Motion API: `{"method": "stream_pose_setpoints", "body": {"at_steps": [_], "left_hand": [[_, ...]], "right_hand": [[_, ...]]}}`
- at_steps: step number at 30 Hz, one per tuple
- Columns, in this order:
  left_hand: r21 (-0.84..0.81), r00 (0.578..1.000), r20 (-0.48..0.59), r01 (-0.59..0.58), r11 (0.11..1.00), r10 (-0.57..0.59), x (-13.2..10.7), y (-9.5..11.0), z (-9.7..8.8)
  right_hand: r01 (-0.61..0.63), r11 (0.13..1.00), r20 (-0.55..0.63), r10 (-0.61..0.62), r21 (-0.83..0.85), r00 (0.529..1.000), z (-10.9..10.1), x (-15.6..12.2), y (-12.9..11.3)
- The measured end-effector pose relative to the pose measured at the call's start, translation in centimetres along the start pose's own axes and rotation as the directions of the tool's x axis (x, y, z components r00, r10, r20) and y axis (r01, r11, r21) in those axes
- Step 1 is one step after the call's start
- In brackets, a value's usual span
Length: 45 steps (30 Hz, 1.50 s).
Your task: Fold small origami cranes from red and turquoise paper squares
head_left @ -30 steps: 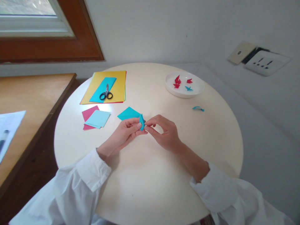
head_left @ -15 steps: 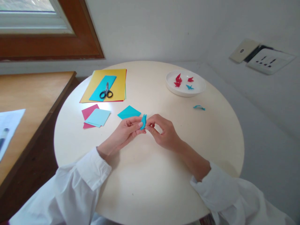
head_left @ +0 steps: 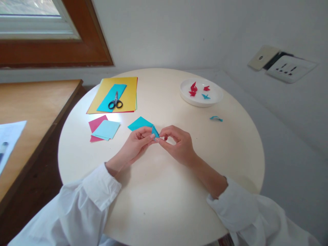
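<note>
Over the middle of the round table [head_left: 153,191], a small folded piece of blue paper [head_left: 155,132] is pinched between my two hands. My left hand [head_left: 139,140] grips its left side with thumb and fingers. On the right edge, my right hand [head_left: 178,143] closes thumb and forefinger on the paper. Just behind my left hand lies a flat blue paper sheet [head_left: 139,123], partly covered by the fingers. Pale blue squares [head_left: 107,129] rest on dark pink squares [head_left: 97,123] farther left.
Black-handled scissors [head_left: 115,101] lie on a blue strip [head_left: 105,104] over yellow sheets [head_left: 130,92]. At the back right, a white dish [head_left: 201,102] holds red folded-paper figures [head_left: 193,88] and a blue one [head_left: 205,96]. A curled blue scrap [head_left: 216,118] lies nearer. A wooden desk [head_left: 38,99] stands left.
The folded blue paper has turned in my fingers, from upright to slanting down to the right. My right hand has shifted slightly left, and its fingertips now pinch the paper's edge.
</note>
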<state>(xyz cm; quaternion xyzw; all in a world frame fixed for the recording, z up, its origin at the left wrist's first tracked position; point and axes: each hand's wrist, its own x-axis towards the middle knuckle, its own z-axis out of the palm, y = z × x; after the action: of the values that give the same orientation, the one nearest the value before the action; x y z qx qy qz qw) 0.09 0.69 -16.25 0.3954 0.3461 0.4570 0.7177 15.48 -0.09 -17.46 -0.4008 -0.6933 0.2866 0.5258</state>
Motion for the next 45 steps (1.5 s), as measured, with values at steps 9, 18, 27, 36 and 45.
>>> {"method": "stream_pose_setpoints", "body": {"at_steps": [9, 18, 27, 36, 45], "left_hand": [[0.135, 1.000, -0.003, -0.021, 0.991, 0.021, -0.09, -0.38, -0.46], [0.207, 0.994, -0.081, -0.061, 0.976, 0.079, -0.06, -0.54, -0.37], [0.175, 0.993, -0.069, -0.078, 0.982, 0.091, -0.29, -0.51, -0.43], [0.075, 0.995, -0.053, -0.080, 0.994, 0.084, -0.13, -0.19, -0.06], [0.064, 0.994, -0.073, -0.078, 0.995, 0.083, -0.19, -0.24, -0.15]], "right_hand": [[0.078, 0.996, 0.041, -0.076, -0.043, 0.996, -0.20, 0.09, -0.04], [-0.055, 0.998, 0.029, 0.055, 0.015, 0.998, 0.18, 0.07, -0.13], [-0.156, 0.963, 0.027, 0.154, 0.220, 0.988, 0.47, 0.12, -0.38], [-0.148, 0.968, 0.035, 0.144, 0.202, 0.989, 0.40, 0.10, 0.29], [-0.221, 0.946, 0.077, 0.208, 0.237, 0.975, 0.20, 0.33, -0.06]]}}
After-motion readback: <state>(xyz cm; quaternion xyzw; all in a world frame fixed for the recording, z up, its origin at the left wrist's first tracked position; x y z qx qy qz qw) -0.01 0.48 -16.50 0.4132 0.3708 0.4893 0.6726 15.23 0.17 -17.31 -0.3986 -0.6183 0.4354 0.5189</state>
